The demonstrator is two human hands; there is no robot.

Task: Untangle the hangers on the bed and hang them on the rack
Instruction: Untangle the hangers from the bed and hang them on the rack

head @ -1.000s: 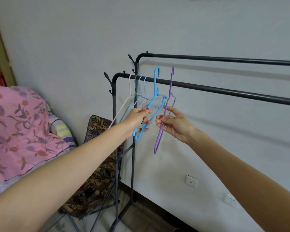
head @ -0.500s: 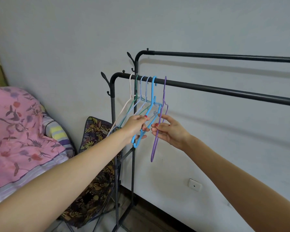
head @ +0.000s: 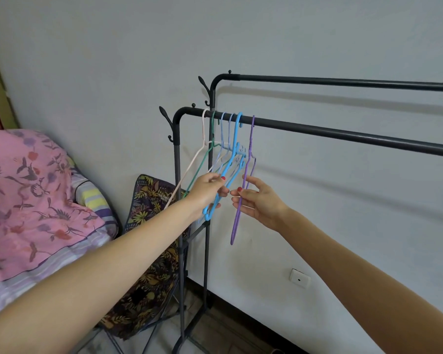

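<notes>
Just changed: a second ago the blue hanger and the purple hanger were held with their hooks above the front rail; now both hooks sit over it, at the frame's centre
Meaning for the task: this pair looks hung; letting go is probably all that is left for them
Left hand: fingers curled round the lower arm of the blue hanger, so it is holding that hanger
Right hand: thumb and fingers pinching the purple hanger's side, the other fingers relaxed
Hangers on the rail: white hanger, green hanger and two pale blue hangers hang just left of the blue one, bunched close, with the purple one at the right end
Rack: black, two rails, the back rail bare in the part seen
Bed: left of the frame, pink floral cover; no hangers show on the visible part
Beside the rack: a leaf-print folding chair, and a wall socket at lower right
Writing: small pale print on the chair fabric, too small to read; nothing else legible
</notes>
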